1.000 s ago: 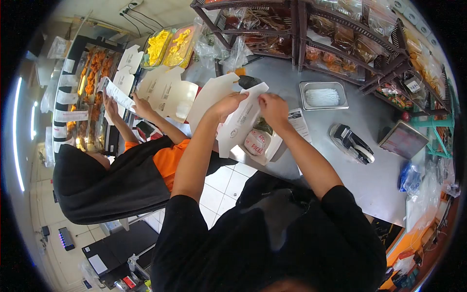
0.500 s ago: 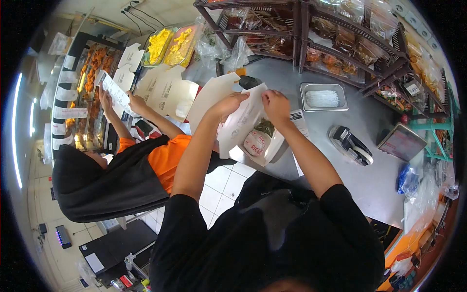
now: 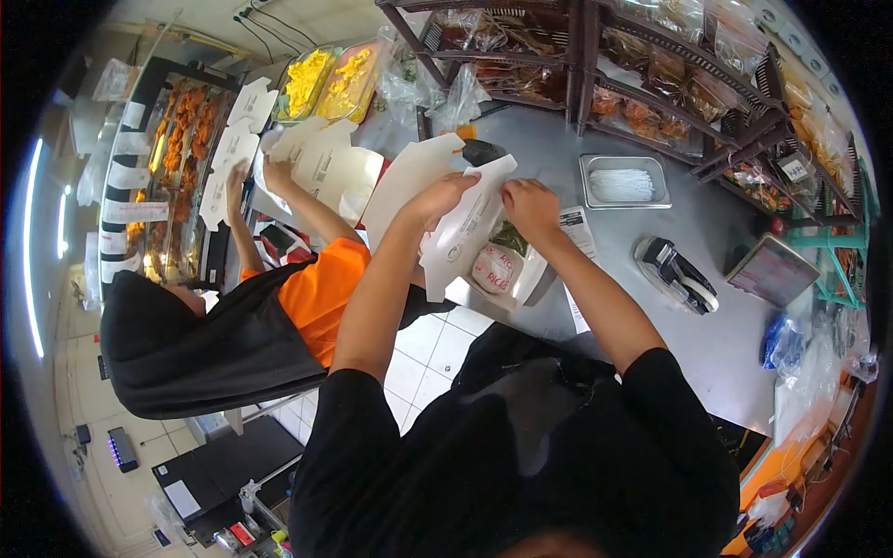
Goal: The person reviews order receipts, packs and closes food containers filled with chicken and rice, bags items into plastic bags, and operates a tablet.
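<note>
A white paper food box [image 3: 528, 282] stands on the steel counter with its lid [image 3: 462, 234] raised. My left hand [image 3: 441, 202] is closed on the upper edge of that lid, thumb along it. The fingers of my right hand [image 3: 532, 212] are bent together at the far right corner of the box, where they seem to pinch its edge; the fingertips are partly hidden. Inside the box lie a round wrapped rice packet [image 3: 498, 270] with red print and some green leaves [image 3: 505, 238]. Another open white box [image 3: 406, 191] stands just left of my left hand.
A co-worker in an orange shirt [image 3: 321, 296] works at my left among open boxes [image 3: 327, 172]. Yellow food trays [image 3: 307, 84] stand behind. To the right are a steel tray of white sticks [image 3: 621, 183], a tape dispenser [image 3: 676, 274], a tablet [image 3: 772, 270] and dark racks [image 3: 642, 88].
My hands stay at the box, with the lid tilted slightly differently. The co-worker's hands have shifted from the white printed sheet to the boxes in front.
</note>
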A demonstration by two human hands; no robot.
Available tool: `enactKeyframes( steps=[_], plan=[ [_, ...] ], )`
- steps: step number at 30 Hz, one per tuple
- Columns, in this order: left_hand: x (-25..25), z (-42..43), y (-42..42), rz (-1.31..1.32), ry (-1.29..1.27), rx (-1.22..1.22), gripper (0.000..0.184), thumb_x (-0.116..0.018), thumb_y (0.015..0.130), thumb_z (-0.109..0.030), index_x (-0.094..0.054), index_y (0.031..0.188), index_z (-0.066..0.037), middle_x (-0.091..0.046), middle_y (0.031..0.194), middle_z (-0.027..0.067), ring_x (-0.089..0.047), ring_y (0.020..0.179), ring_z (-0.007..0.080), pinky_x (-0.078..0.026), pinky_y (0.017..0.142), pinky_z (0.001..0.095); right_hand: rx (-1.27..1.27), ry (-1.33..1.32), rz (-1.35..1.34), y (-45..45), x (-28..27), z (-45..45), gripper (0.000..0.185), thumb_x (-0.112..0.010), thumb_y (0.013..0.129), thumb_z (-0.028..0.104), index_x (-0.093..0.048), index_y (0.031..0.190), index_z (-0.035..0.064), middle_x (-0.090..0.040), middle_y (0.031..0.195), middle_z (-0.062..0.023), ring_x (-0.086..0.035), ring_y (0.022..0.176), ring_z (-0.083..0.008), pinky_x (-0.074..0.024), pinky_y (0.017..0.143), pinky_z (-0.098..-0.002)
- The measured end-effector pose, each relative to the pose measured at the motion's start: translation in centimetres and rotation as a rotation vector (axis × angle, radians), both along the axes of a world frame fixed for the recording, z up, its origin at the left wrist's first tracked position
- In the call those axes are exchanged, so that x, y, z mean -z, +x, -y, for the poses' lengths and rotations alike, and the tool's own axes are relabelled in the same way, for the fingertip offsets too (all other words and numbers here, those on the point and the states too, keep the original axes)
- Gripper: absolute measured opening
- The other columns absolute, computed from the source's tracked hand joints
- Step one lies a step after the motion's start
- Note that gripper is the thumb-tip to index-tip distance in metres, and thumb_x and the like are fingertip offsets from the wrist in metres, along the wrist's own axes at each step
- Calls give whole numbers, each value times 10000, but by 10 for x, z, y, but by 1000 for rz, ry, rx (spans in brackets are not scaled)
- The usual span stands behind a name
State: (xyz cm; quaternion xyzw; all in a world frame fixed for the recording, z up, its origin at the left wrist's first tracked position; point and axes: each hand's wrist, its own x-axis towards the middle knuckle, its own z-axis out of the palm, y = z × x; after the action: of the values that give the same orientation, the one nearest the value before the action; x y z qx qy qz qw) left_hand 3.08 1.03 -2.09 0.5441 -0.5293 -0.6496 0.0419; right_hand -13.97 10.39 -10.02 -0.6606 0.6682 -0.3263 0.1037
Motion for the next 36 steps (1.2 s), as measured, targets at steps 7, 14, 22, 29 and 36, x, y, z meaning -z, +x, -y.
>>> enactKeyframes(
  steps=[7,14,22,29,36],
  plan=[
    [-12,-3,-2,-35,37,-40,435,-535,1002,-360,-560,1226,12,-666,1045,170,-695,837,231,-585,644,376,-70,-28,-35,6,-5,2,120,-596,878,178,-675,860,90,-698,874,-81,-681,875,-266,-561,775,-402],
    [-30,-10,-4,-9,43,-28,495,-540,984,-394,-528,1257,19,-622,1172,193,-666,1001,280,-564,810,429,-110,-38,-75,6,4,3,123,-599,853,193,-674,837,96,-698,858,-86,-682,850,-281,-561,738,-415],
    [-12,-4,6,-59,89,-41,471,-538,988,-409,-548,1232,-6,-639,1114,171,-667,966,247,-551,810,392,0,-31,42,2,-13,9,155,-592,897,233,-673,866,104,-706,873,-83,-683,870,-282,-559,743,-413],
    [-23,-7,-1,-29,85,-43,463,-519,1000,-387,-546,1246,4,-645,1117,173,-663,992,260,-538,856,417,-77,-109,37,2,-15,12,159,-593,914,236,-669,885,99,-707,897,-74,-682,885,-277,-560,756,-403],
    [-31,-11,-3,-43,72,-46,500,-508,1006,-373,-514,1321,15,-625,1203,183,-657,1035,280,-536,871,427,-43,-168,53,6,-4,16,161,-589,915,224,-662,861,91,-698,878,-85,-678,861,-285,-556,751,-413]
  ],
)
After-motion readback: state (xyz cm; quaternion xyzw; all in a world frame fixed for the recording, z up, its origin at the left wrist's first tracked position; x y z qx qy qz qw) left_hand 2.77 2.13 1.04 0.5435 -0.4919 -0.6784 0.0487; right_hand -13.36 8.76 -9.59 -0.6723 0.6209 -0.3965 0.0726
